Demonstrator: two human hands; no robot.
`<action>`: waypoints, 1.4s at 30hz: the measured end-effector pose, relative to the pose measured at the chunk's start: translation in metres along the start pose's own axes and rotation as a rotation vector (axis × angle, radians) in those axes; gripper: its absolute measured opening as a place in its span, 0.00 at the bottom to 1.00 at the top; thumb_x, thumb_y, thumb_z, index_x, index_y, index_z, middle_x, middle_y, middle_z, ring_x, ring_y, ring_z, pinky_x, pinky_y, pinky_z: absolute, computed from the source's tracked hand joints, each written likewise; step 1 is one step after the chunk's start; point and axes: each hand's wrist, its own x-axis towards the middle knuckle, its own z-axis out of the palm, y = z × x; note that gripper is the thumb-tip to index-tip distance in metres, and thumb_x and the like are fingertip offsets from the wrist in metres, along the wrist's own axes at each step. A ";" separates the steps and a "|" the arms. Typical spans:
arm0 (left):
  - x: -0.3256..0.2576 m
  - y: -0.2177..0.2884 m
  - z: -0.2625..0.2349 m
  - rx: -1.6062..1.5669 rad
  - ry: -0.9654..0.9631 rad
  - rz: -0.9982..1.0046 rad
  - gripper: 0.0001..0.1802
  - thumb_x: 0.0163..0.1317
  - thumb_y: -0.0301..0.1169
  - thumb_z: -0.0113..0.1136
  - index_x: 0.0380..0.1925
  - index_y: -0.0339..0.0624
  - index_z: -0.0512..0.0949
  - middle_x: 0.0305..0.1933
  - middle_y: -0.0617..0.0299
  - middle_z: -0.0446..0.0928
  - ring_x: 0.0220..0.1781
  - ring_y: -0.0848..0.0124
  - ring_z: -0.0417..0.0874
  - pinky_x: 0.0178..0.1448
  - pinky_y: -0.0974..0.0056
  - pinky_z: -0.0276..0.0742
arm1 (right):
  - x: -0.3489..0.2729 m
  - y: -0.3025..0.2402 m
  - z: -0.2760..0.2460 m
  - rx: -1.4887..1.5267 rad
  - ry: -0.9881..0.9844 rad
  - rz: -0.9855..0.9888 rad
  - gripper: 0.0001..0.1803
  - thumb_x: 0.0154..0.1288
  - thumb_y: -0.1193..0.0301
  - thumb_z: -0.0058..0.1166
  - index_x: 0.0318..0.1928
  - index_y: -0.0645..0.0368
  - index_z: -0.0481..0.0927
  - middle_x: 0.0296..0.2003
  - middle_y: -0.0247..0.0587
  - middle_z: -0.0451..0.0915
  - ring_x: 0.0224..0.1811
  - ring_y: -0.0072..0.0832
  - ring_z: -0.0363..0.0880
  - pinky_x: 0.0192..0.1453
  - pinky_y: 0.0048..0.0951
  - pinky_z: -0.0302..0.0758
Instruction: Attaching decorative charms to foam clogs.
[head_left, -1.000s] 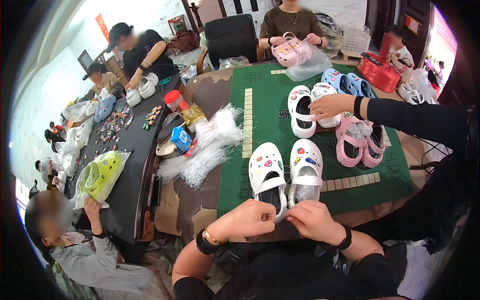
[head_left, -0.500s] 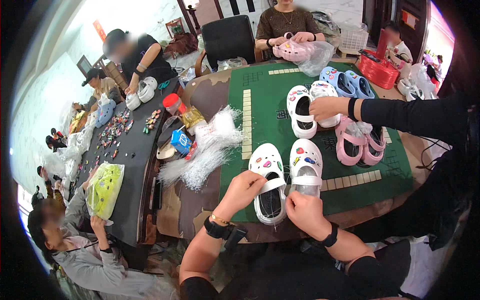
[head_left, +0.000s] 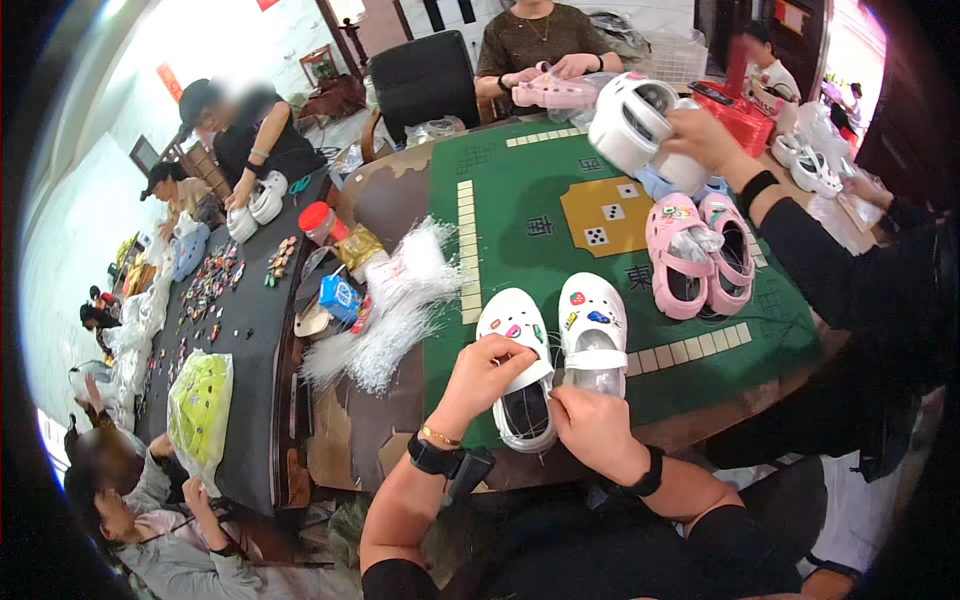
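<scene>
Two white clogs lie side by side on the green mat before me, toes pointing away. Colourful charms dot the left clog [head_left: 510, 310] and the right clog [head_left: 592, 308]; clear plastic sits inside the right one. My left hand [head_left: 488, 372] is closed in a pinch at the opening of the left clog. Close to the heels, my right hand [head_left: 598, 428] is closed too, its fingertips between the two clogs. Thin clear strands show around the left clog. What either pinch holds is too small or hidden to make out.
A co-worker's hand [head_left: 705, 140] holds a pair of white clogs [head_left: 632, 122] above blue ones. Pink clogs [head_left: 680, 255] stand right of mine. Left lie a bundle of clear strands [head_left: 385, 335], a blue packet [head_left: 340, 298] and a red-lidded jar [head_left: 318, 222]. Another person handles pink clogs [head_left: 553, 90] opposite.
The co-worker's hand on the right has lifted the white pair off the mat, uncovering a yellow panel with dice. My hands stay at the white clogs; the view has shifted slightly.
</scene>
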 end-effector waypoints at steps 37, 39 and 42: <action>0.020 0.011 0.033 0.174 -0.177 0.476 0.06 0.60 0.28 0.63 0.32 0.36 0.83 0.31 0.55 0.83 0.37 0.57 0.84 0.41 0.59 0.79 | -0.028 0.024 0.003 0.197 0.341 -0.091 0.08 0.54 0.79 0.65 0.36 0.61 0.82 0.33 0.44 0.81 0.33 0.42 0.82 0.37 0.37 0.78; 0.022 0.008 0.036 0.105 -0.129 0.542 0.06 0.60 0.28 0.63 0.33 0.36 0.84 0.33 0.54 0.84 0.38 0.57 0.85 0.41 0.59 0.80 | -0.031 0.025 0.009 0.245 0.317 -0.053 0.06 0.56 0.79 0.63 0.36 0.62 0.82 0.32 0.45 0.82 0.32 0.43 0.83 0.35 0.36 0.78; 0.027 0.004 0.038 0.116 -0.149 0.592 0.06 0.60 0.28 0.64 0.34 0.36 0.84 0.35 0.53 0.84 0.37 0.57 0.85 0.43 0.59 0.80 | -0.032 0.026 0.012 0.366 0.247 0.127 0.04 0.61 0.78 0.60 0.36 0.64 0.82 0.28 0.46 0.83 0.28 0.39 0.85 0.32 0.32 0.78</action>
